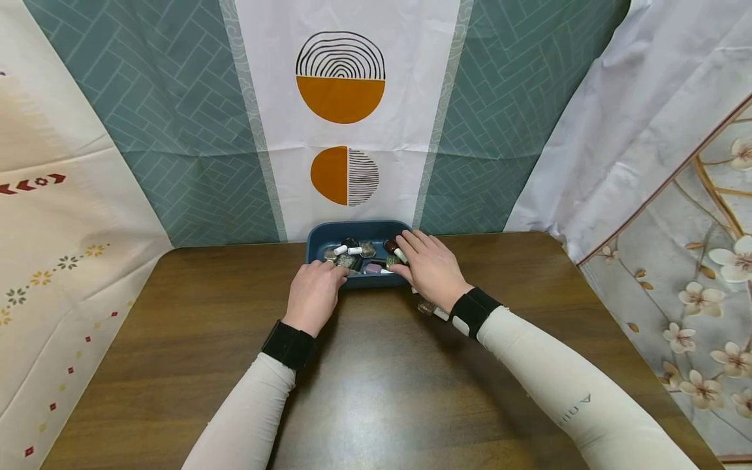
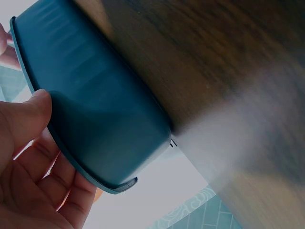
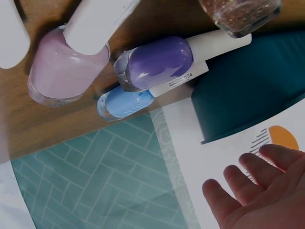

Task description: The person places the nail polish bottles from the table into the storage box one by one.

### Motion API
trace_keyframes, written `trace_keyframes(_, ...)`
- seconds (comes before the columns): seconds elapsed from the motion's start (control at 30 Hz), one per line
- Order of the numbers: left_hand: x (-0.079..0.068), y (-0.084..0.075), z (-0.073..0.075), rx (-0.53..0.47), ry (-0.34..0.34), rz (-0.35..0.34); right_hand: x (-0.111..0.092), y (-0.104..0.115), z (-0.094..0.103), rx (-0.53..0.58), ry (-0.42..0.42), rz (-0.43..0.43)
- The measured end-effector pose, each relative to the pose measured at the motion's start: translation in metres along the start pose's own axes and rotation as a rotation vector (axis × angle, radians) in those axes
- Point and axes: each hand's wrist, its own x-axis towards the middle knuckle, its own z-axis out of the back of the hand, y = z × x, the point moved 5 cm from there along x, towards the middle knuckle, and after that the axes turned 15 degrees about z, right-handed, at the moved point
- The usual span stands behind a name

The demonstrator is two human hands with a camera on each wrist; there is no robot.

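A dark blue plastic bin stands at the table's far edge, holding a jumble of nail polish bottles, several with white caps. My left hand grips its front left corner; in the left wrist view the thumb lies on the outer wall, the other fingers curled behind the rim. Over the bin's right end reaches my right hand, fingers extended and slightly bent, with nothing seen in its grasp. Beside the bin in the right wrist view lie a purple bottle, a light blue bottle and a pale lilac bottle.
A brown wooden table carries everything. A glittery bottle lies on it under the right wrist. Patterned cloth hangs directly behind the bin, and floral cloth borders the table's right side.
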Motion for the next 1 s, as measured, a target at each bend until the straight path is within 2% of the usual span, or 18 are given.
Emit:
trace_keyframes(0.43, -0.001, 0.0, -0.001, -0.008, 0.012, 0.017, -0.028, 0.009, 0.008, -0.097, -0.039, 0.058)
trace_keyframes(1.0, -0.002, -0.001, -0.001, -0.019, 0.025, 0.031, -0.052, 0.012, 0.021, -0.059, -0.035, 0.043)
